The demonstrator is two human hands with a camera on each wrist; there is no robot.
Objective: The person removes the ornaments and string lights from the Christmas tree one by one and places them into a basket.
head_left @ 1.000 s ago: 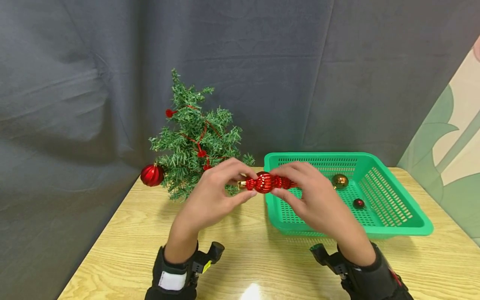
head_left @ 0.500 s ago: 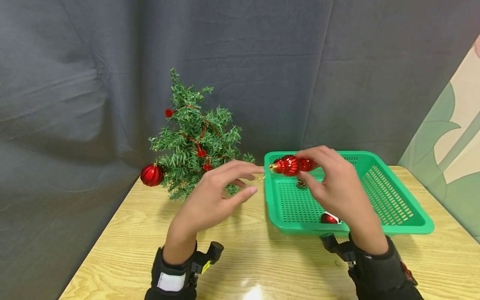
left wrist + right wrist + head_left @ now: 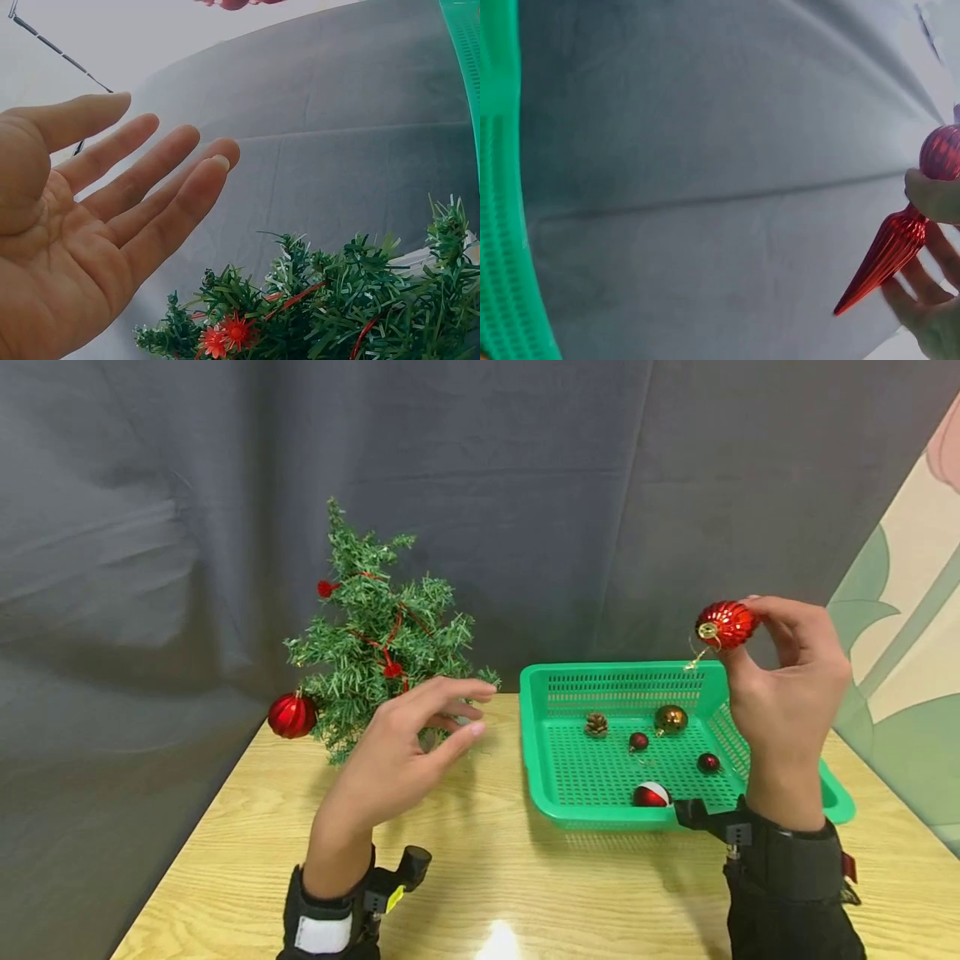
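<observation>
Where grey curtain hangs, wooden table

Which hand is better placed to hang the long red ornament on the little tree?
Probably the right hand: it already pinches the red ornament, raised above the green basket. The left hand is open and empty, though nearer the tree, so it could steady a branch.
</observation>
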